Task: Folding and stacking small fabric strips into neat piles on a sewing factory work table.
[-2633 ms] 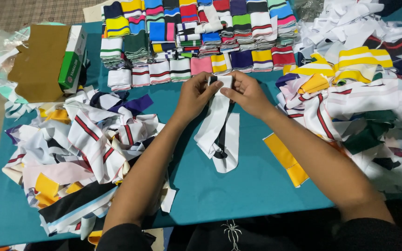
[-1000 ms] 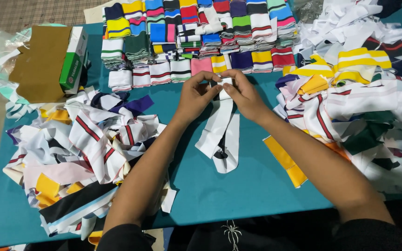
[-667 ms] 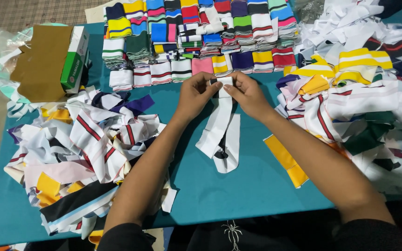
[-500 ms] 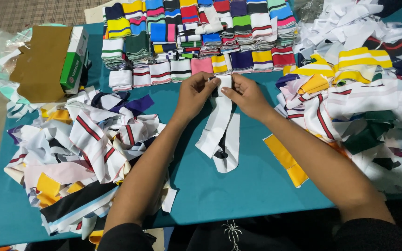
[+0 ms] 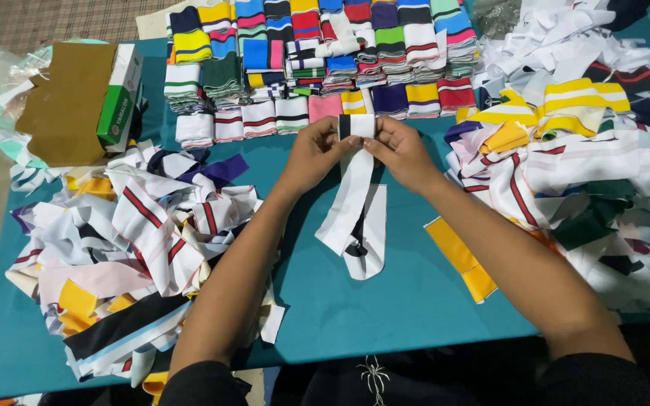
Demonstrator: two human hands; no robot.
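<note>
Both hands pinch the folded top end of a white knit strip with a black stripe, which trails down onto the blue table. My left hand grips the fold from the left, and my right hand grips it from the right. The fold sits just in front of a row of neatly folded striped pieces. The strip's loose tail lies crumpled on the table between my forearms.
Stacks of folded colourful striped bands fill the table's back. Loose heaps of striped strips lie at left and right. A yellow strip lies under my right forearm. A brown cardboard box with a green carton stands at back left.
The hands stay at the strip's top end, folding it over itself; the fold has grown slightly tighter and the loose tail has drawn up a little.
</note>
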